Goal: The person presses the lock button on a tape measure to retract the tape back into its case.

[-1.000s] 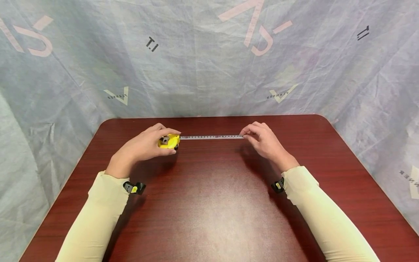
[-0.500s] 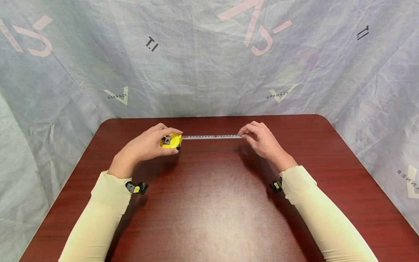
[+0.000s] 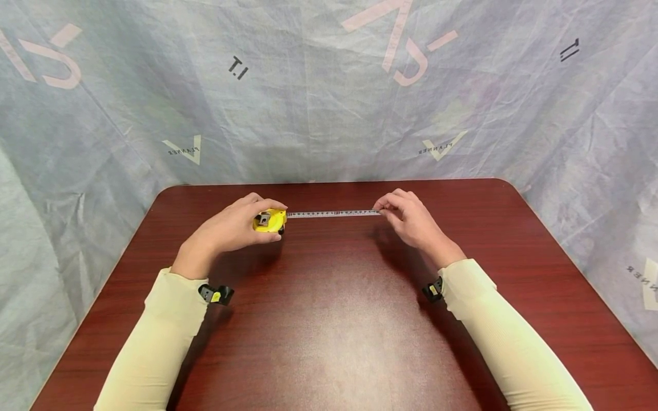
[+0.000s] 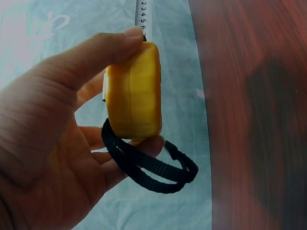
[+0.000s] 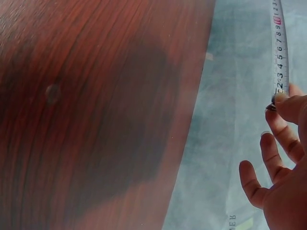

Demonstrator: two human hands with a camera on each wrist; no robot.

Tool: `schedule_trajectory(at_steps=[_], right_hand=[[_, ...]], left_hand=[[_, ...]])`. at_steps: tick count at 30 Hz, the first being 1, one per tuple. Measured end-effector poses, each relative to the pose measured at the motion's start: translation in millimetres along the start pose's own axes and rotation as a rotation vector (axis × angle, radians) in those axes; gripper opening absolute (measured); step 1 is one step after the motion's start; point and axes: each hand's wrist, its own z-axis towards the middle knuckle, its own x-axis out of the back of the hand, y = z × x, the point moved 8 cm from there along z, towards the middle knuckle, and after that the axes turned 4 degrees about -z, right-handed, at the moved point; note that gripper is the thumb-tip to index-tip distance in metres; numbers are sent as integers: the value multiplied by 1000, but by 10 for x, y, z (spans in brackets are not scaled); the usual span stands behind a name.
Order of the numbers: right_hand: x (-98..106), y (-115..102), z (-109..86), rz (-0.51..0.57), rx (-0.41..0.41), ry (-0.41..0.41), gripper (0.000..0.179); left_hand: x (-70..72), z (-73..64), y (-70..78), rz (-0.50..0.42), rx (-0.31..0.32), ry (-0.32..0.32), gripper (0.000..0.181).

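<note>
A yellow tape measure (image 3: 272, 220) is gripped by my left hand (image 3: 226, 225), thumb and fingers on opposite edges of its case. From its far side hangs a black wrist strap (image 4: 148, 167), seen in the left wrist view. The white blade (image 3: 329, 214) runs out to the right, stretched straight above the table. At the blade's end my right hand (image 3: 411, 220) pinches the metal tip between thumb and index finger. In the right wrist view the other fingers (image 5: 271, 153) of that hand are spread apart, off the blade (image 5: 279, 52).
Beneath both hands lies a dark red wood-grain table (image 3: 329, 308) with rounded far corners. A grey printed cloth (image 3: 308, 114) hangs behind it and at both sides. Each wrist wears a small black camera mount (image 3: 216, 294).
The left hand with the tape measure has shifted slightly right and the right hand slightly left, so the exposed blade is a little shorter. Both grips are unchanged.
</note>
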Motion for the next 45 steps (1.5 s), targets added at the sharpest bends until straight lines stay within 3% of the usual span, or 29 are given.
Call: schedule_trajectory(at_steps=[45], right_hand=[[-72,-53,62,32,-25,-26,17]], left_hand=[[-59,69,113,-21,-26,7,61]])
